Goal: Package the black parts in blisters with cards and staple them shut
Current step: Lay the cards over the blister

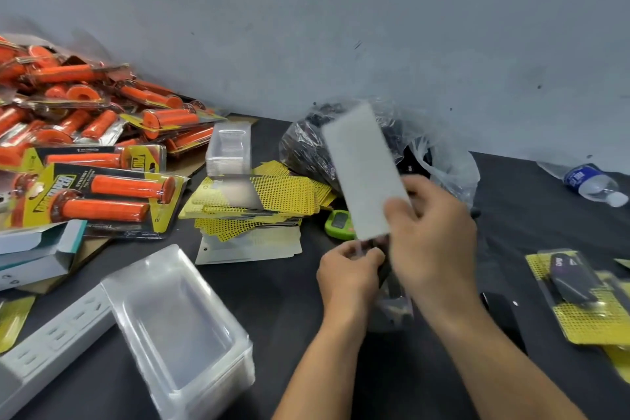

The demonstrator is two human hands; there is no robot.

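Observation:
My right hand (pixel 431 235) holds a card (pixel 363 170) upright by its lower end, with the card's plain white back facing me. Just below it my left hand (pixel 351 271) pinches the top edge of a clear blister (pixel 392 303) with a black part inside; most of the blister is hidden behind my hands. A clear plastic bag of black parts (pixel 306 147) lies behind the card against the wall. A fanned pile of yellow dotted cards (pixel 266 198) lies to the left of my hands. A stack of empty clear blisters (pixel 177 327) sits at the front left.
A heap of packaged orange grips (pixel 85 147) fills the left side. A white power strip (pixel 51 341) lies at the front left. A small stack of blisters (pixel 230 147), a green device (pixel 337 223), a water bottle (pixel 593 182) and finished black-part packs (pixel 579 297) are also on the black table.

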